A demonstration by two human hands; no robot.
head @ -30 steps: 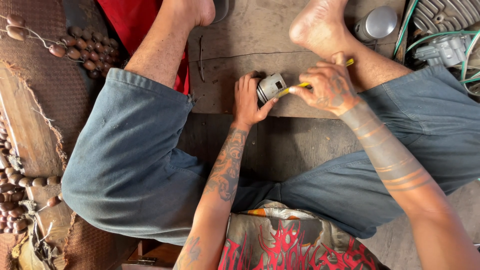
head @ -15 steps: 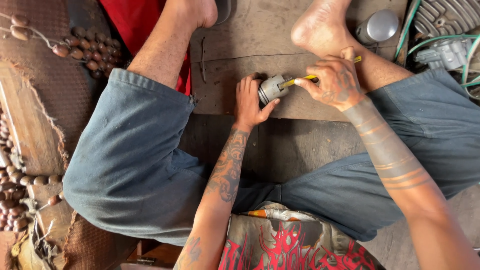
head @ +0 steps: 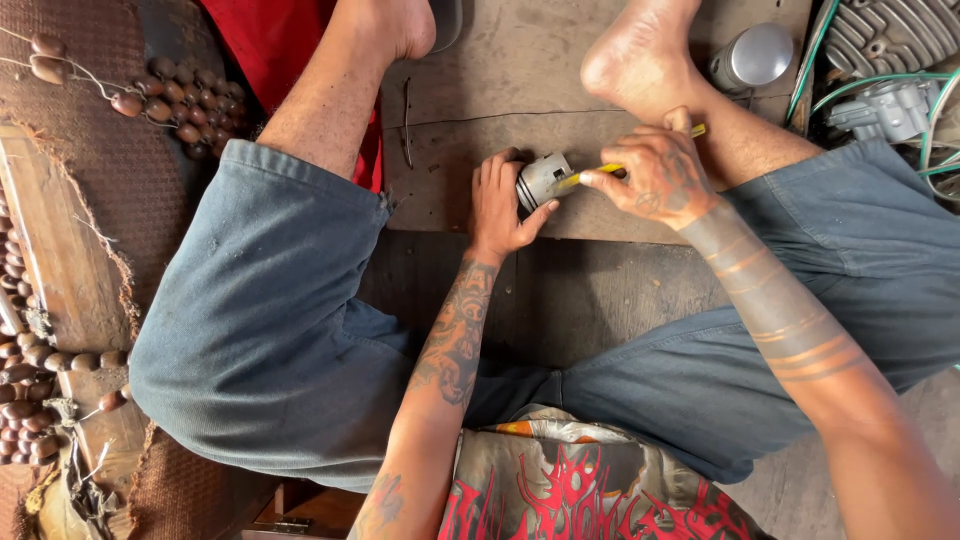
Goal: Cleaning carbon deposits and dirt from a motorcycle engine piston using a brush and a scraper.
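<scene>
A small grey metal piston (head: 541, 180) lies on its side on a worn board (head: 520, 80) between my bare feet. My left hand (head: 500, 205) cups it from the left, thumb under it and fingers over its ringed end. My right hand (head: 655, 178) grips a yellow-handled tool (head: 600, 170) whose tip reaches into the piston's open side. The handle's far end sticks out behind my right hand, near my right ankle.
Another shiny piston (head: 752, 57) stands at the far right of the board, next to a finned engine part (head: 885, 35) and green wires (head: 810, 60). A red cloth (head: 290, 50) lies far left. Strings of brown seeds (head: 170, 100) and a wooden plank (head: 60, 290) lie at left.
Both hands and the piston have shifted slightly away from me on the board. The tool has tilted, its tip now further into the piston's side.
</scene>
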